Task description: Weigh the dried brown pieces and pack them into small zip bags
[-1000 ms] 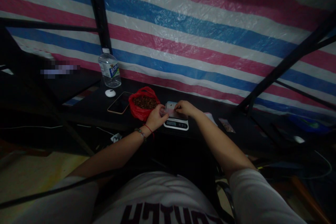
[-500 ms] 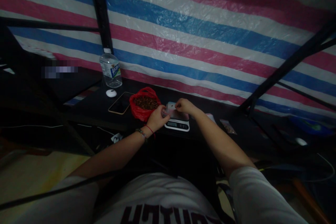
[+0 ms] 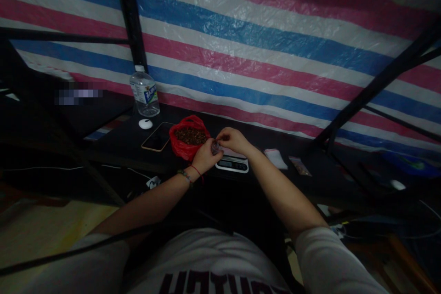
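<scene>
My left hand [image 3: 205,156] is closed round a small clear plastic bag [image 3: 215,147] just above the left side of a white digital scale [image 3: 244,166]. The fingers of my right hand [image 3: 232,140] are pinched together at the mouth of that bag, over the scale. What they hold, if anything, is too small to tell. Close on the left of my left hand stands an open red plastic bag [image 3: 182,149] full of small brown pieces [image 3: 190,135]. My hands and forearm cover part of the scale's plate.
A phone [image 3: 156,138], a white mouse [image 3: 145,124] and a clear bottle [image 3: 146,96] are to the left on the black table. Right of the scale lie a stack of small empty bags [image 3: 275,159] and a filled small bag [image 3: 299,166]. Black metal posts [image 3: 132,18] flank the table.
My right hand has moved left from over the scale's plate to the small bag in my left hand. The stack of bags, partly behind my forearm before, now shows.
</scene>
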`<state>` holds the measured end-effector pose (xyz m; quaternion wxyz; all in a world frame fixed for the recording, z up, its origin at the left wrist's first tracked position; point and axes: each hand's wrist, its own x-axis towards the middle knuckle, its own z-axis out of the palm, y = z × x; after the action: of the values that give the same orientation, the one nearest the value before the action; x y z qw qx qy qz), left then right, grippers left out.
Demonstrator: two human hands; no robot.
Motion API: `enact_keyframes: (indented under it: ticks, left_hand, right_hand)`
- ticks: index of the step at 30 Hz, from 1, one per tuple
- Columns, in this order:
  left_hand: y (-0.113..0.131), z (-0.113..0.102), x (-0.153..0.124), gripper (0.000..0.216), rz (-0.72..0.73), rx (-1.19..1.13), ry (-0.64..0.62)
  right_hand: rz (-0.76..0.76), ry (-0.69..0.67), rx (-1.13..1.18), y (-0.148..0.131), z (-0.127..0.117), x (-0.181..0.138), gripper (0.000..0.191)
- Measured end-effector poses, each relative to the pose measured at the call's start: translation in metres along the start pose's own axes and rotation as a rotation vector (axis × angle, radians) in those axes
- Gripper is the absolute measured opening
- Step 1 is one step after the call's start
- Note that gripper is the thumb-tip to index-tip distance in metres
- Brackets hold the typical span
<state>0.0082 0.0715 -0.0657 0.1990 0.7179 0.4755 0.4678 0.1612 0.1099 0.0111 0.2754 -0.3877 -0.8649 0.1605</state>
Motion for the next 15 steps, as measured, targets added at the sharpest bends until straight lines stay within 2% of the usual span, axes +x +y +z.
enact_keyframes:
  ticks: [4,9,12,15]
  left_hand:
    - [0.001,-0.001,0.000,0.028,0.012,-0.043,0.014]
    - [0.002,-0.001,0.001,0.028,0.001,-0.082,0.028]
    - [0.000,0.000,0.001,0.032,-0.022,-0.073,0.035]
    - [-0.002,0.001,0.000,0.034,-0.038,-0.051,0.036]
  right_hand:
    - [-0.034,-0.060,-0.072,-0.016,0.005,-0.001,0.014]
    - [0.031,-0.166,-0.057,-0.021,-0.002,-0.004,0.021]
    - [0.063,-0.089,-0.028,-0.006,-0.010,-0.001,0.026]
    - [0.147,0.033,-0.119,0.021,-0.017,0.004,0.028]
